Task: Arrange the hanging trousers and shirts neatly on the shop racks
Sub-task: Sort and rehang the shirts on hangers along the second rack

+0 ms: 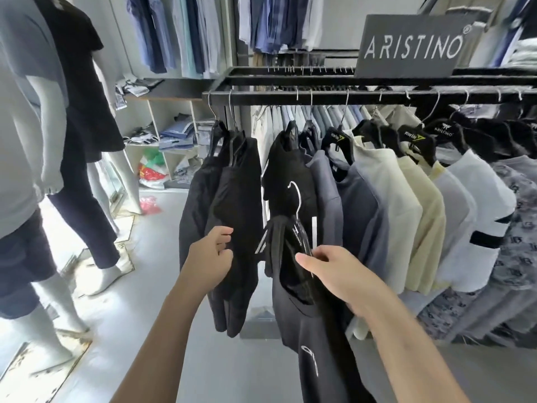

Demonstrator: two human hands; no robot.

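The left hand (210, 257) gripped a fold of the black garments (232, 205) hanging at the rail's end. Its fingertips were buried in the cloth, and whether those pieces were jackets or trousers could not be made out. The right hand (334, 266) held a black hanger (299, 239) by its shoulder, thumb on the near side and the other fingers hidden behind it. The hanger's metal hook (295, 196) stood free in the air above the right hand, off the rail (348, 97). The dark shirt (308, 330) on it dropped below that hand, its hem cut off by the lower edge. Between the hands a black striped top (290, 170) hung partly covered by the held hanger. Right of the right hand a row of shirts (421, 205) was packed close, navy, cream, white and patterned grey, the farthest cut off. A grey sign (412, 45) stood above the rail. Left of the left hand stood two mannequins (81, 112), their tops out of view. Beyond them was a shelf (171, 132) of blurred folded clothes
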